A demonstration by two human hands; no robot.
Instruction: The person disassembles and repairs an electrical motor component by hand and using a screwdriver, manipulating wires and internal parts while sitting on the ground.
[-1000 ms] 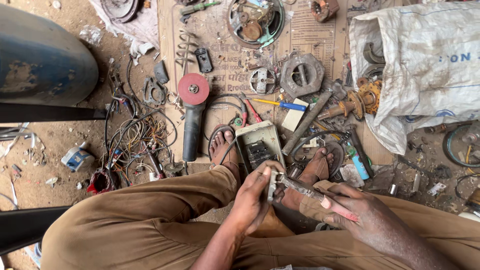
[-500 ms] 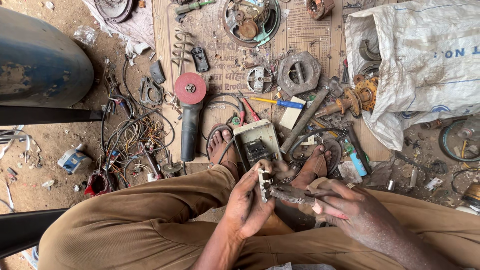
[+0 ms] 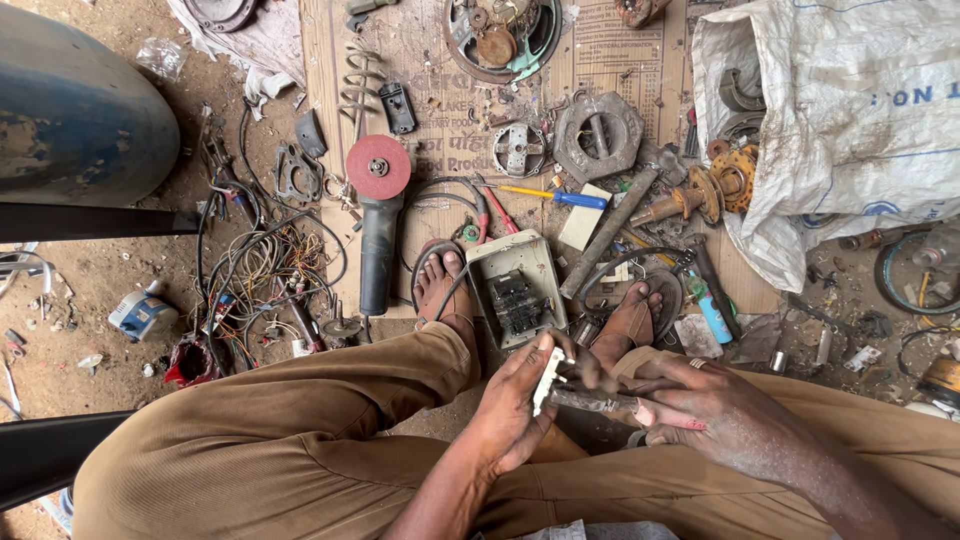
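Setting: informal ground-level repair workshop on a dirt floor. Evidence: flattened cardboard sheet [image 3: 600,60] as work surface; angle grinder [image 3: 378,225]; screwdriver [image 3: 553,196]; tangled wires [image 3: 265,265]; scattered rusty machine parts; sack [image 3: 840,130] of scrap metal.

Our left hand [image 3: 515,405] and right hand [image 3: 715,420] have drawn the small white part [image 3: 548,378] lower, toward our lap.

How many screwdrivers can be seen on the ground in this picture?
1 for sure: a screwdriver with a blue and yellow handle on the cardboard sheet, just beyond the open grey switch box. Others may be hidden in the clutter.
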